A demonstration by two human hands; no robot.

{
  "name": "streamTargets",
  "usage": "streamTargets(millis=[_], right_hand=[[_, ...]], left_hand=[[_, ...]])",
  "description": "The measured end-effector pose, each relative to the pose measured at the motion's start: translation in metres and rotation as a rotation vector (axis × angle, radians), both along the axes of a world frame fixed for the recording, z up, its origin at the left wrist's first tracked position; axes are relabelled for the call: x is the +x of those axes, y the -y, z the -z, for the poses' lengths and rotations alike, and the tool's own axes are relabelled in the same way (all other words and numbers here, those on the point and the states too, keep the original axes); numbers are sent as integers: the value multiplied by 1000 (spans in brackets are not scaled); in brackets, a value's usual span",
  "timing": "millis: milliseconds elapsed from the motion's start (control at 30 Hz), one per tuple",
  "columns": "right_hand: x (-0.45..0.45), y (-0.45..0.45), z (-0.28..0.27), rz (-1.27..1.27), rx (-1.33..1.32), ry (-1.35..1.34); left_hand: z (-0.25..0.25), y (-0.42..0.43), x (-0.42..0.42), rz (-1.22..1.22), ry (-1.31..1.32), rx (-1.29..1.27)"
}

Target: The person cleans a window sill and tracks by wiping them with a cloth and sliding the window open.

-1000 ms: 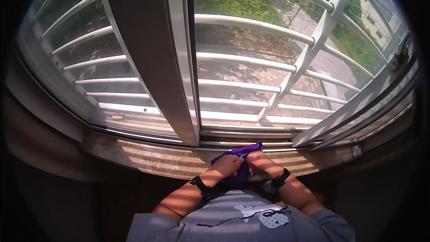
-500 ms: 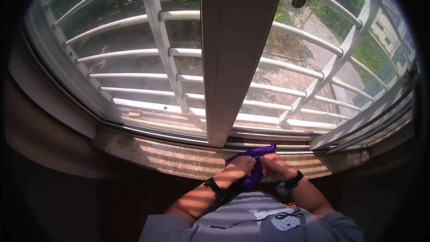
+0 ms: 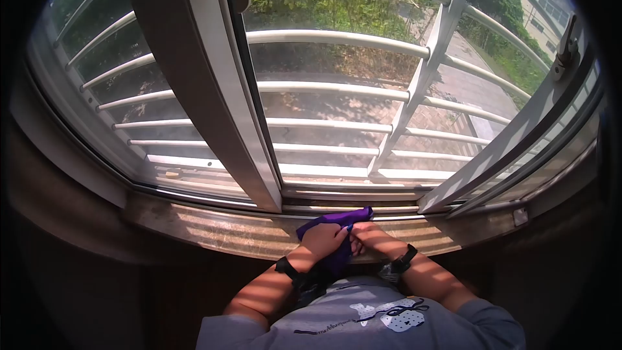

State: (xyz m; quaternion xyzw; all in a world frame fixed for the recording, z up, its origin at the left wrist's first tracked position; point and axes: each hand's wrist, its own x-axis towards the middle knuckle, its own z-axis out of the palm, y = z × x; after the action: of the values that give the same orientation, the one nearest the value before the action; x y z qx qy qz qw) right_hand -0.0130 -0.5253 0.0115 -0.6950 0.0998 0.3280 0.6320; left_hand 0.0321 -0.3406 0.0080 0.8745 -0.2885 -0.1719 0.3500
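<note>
A purple cloth [image 3: 335, 219] lies bunched at the edge of the stone windowsill, partly hanging down in front of my body. My left hand [image 3: 322, 240] is closed on it, with the back of the hand facing up. Close beside it, my right hand [image 3: 360, 236] has its fingers curled at the cloth, and the two hands nearly touch. Something small and blue shows between them, too small to name. Each wrist wears a black band.
The sill [image 3: 220, 232] runs across in front of me in striped sunlight. Beyond it stand a window frame [image 3: 214, 91], white bars [image 3: 330, 87] and a right-hand frame with a handle [image 3: 566, 52]. A small object [image 3: 520, 216] sits at the sill's right end.
The view has swung left and back again, shifting the window frame. Both hands have stayed together at the purple cloth, with small shifts of the fingers.
</note>
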Motion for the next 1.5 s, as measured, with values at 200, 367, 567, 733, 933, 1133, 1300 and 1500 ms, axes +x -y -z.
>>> streamTargets(millis=[200, 367, 567, 733, 933, 1133, 1300, 1500], right_hand=[[-28, 68, 4, 109, 60, -47], [-57, 134, 11, 157, -4, 22], [-78, 177, 25, 232, -69, -105], [-71, 167, 16, 199, -167, -101], [-46, 121, 0, 182, -198, -89], [-14, 59, -2, 55, -110, -31], [-19, 47, -14, 75, -145, 27], [-51, 79, -16, 208, -103, -20]], left_hand=[[-14, 72, -23, -17, 27, 16], [-22, 140, -39, 99, -38, 100], [-24, 186, -57, 125, -59, 90], [-24, 177, -58, 104, -71, 52], [-8, 137, -46, 1, -111, -42], [-1, 70, -31, -194, -278, -86], [6, 58, -28, -169, -261, -75], [11, 95, -16, -6, -560, -4]])
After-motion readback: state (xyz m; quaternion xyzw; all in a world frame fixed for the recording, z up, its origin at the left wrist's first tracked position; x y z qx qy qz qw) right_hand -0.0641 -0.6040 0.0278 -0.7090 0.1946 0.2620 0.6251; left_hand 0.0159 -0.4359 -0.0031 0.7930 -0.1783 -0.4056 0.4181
